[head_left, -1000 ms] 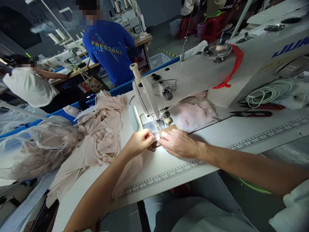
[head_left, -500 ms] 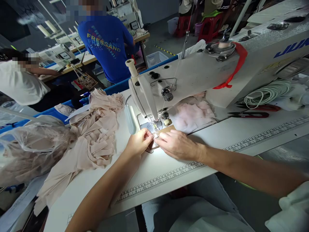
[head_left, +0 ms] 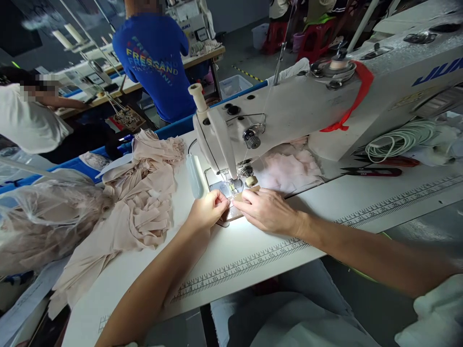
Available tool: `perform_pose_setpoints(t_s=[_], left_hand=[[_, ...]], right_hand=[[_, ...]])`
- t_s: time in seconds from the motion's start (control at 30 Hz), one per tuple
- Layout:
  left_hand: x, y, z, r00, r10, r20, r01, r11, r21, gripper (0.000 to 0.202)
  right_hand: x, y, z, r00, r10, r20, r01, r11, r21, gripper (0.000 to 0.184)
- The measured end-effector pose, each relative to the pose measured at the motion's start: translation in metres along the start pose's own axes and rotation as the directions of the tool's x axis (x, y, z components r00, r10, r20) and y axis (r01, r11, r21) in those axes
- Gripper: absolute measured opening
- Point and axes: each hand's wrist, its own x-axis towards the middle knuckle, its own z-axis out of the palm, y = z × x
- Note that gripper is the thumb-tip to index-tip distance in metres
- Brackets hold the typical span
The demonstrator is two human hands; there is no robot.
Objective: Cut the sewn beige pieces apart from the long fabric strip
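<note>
In front of the needle of a white sewing machine (head_left: 217, 140), my left hand (head_left: 205, 211) pinches thumb and forefinger together. A small pale piece of fabric (head_left: 232, 203), brightly lit, shows at its fingertips. From the other side my right hand (head_left: 269, 212) has its fingers drawn together on the same piece, fingertips almost meeting the left ones. The piece is mostly covered by the fingers. A brown plate (head_left: 235, 213) lies beneath the hands on the machine bed.
Beige fabric strips (head_left: 144, 202) are heaped at left beside a plastic bag (head_left: 47, 217). Pale pink pieces (head_left: 289, 168) lie under the machine arm. Thread snips (head_left: 376, 171) and coiled white cord (head_left: 401, 140) rest at right. A printed ruler (head_left: 249, 267) runs along the front edge. Two people work beyond.
My right hand has shifted slightly, its fingers bunched a little closer at the fabric. My left hand stays nearly in place. The person in blue has become more upright.
</note>
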Motion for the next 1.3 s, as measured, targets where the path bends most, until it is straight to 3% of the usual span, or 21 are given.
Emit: perform_pose_setpoints(t_s=[0.07,0.13,0.2,0.3,0.37,0.43,0.6,0.77,0.9,1.1,1.3], left_hand=[[-0.001,-0.001,0.000,0.999,0.027,-0.024,-0.025,0.994,0.103,0.015],[-0.004,-0.003,0.000,0.978,0.165,-0.124,-0.123,0.948,0.295,0.014],[-0.011,-0.004,0.003,0.887,0.416,-0.199,-0.270,0.818,0.508,0.014],[-0.027,-0.006,0.012,0.694,0.705,-0.147,-0.451,0.585,0.674,0.021],[-0.037,-0.007,0.021,0.624,0.774,-0.107,-0.509,0.506,0.696,0.026],[-0.044,-0.008,0.029,0.595,0.797,-0.105,-0.520,0.481,0.706,0.028],[-0.047,-0.013,0.039,0.570,0.813,-0.115,-0.511,0.461,0.726,0.030],[-0.037,-0.019,0.034,0.607,0.794,-0.043,-0.550,0.458,0.699,0.035],[-0.022,-0.024,0.030,0.630,0.775,-0.049,-0.545,0.486,0.684,0.037],[-0.003,-0.026,0.025,0.639,0.767,-0.053,-0.571,0.520,0.635,0.037],[0.000,-0.025,0.024,0.644,0.764,-0.048,-0.583,0.530,0.616,0.036]], right_hand=[[0.001,-0.002,-0.001,0.999,-0.014,0.030,0.015,0.999,-0.036,0.031],[0.002,-0.005,-0.001,0.998,-0.030,0.047,0.033,0.997,-0.069,0.030],[0.003,-0.007,-0.001,0.998,-0.031,0.060,0.037,0.995,-0.090,0.028],[0.004,-0.009,0.000,0.996,-0.018,0.085,0.027,0.994,-0.101,0.026],[0.004,-0.009,0.001,0.995,-0.013,0.099,0.023,0.995,-0.101,0.026],[0.004,-0.010,0.002,0.994,-0.007,0.107,0.018,0.995,-0.100,0.027],[0.004,-0.013,0.003,0.995,-0.006,0.097,0.014,0.997,-0.080,0.027],[0.005,-0.006,0.001,0.998,0.068,0.002,-0.067,0.996,-0.053,0.027],[0.005,0.008,0.002,0.979,0.176,-0.101,-0.183,0.981,-0.062,0.030],[0.005,0.016,0.005,0.964,0.164,-0.211,-0.177,0.983,-0.046,0.030],[0.005,0.016,0.005,0.962,0.164,-0.220,-0.174,0.984,-0.030,0.029]])
